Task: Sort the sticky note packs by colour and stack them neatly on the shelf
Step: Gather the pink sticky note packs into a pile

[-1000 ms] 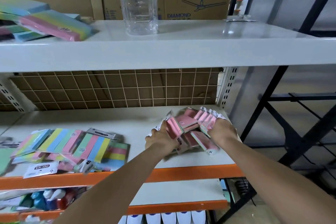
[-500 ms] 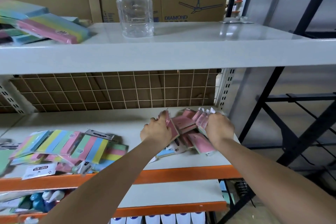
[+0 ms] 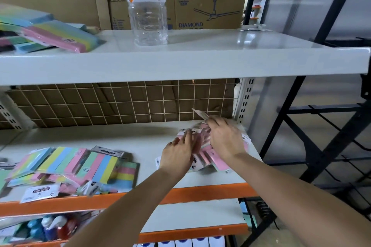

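Mostly blurred. At the middle shelf's (image 3: 140,136) right end, both hands were on the pink sticky note packs (image 3: 212,154). I saw the left hand (image 3: 177,156) lying on the heap, fingers fairly straight. The right hand (image 3: 224,136) was curled over the packs toward the back corner; I could not tell its hold. Multicolour packs (image 3: 80,166) sprawled along the front edge, left; more (image 3: 50,34) on the upper shelf's left end, beside a clear bottle (image 3: 148,24).
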A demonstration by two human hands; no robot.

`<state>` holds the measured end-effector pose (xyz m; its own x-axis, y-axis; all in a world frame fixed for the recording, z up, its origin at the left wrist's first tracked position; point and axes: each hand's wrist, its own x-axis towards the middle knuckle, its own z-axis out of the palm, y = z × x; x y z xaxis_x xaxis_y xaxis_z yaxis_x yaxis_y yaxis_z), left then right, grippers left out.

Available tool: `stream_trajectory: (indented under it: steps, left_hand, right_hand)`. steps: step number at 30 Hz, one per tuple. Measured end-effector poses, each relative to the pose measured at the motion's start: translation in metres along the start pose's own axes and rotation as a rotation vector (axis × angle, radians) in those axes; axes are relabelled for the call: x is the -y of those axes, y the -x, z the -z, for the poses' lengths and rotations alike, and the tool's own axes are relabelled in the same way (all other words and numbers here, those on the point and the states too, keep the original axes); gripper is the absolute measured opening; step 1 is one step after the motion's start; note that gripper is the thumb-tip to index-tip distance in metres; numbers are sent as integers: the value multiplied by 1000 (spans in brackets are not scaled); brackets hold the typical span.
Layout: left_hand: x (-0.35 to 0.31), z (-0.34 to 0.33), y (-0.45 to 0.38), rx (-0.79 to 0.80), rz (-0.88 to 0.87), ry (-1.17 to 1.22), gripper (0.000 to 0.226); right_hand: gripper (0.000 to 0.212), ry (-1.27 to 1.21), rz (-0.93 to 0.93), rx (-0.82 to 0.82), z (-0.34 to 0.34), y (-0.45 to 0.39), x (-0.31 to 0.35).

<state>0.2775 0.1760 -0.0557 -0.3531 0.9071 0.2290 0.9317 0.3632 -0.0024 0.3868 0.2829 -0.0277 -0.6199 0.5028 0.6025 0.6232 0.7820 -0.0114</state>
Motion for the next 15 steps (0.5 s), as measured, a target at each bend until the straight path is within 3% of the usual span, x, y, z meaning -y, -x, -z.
stream_trajectory:
  steps: [4,7,9,11,15]
  left_hand:
    - [8,-15,0,23,2,117,62]
    - [11,-15,0,5,81,326,43]
    - [13,-13,2,-42,54,426,40]
    - [17,-18,3,-71,19,367,45]
    - [24,-23,6,155,295,469,64]
  right_hand:
    - [43,-43,195,-28,-4,5,11]
    - [42,-200,234,130,-5,12,23]
    - [41,-332,125,276,-2,14,28]
    - [35,-456,-24,364,-1,15,32]
    - [37,-583,-317,390,-7,3,36]
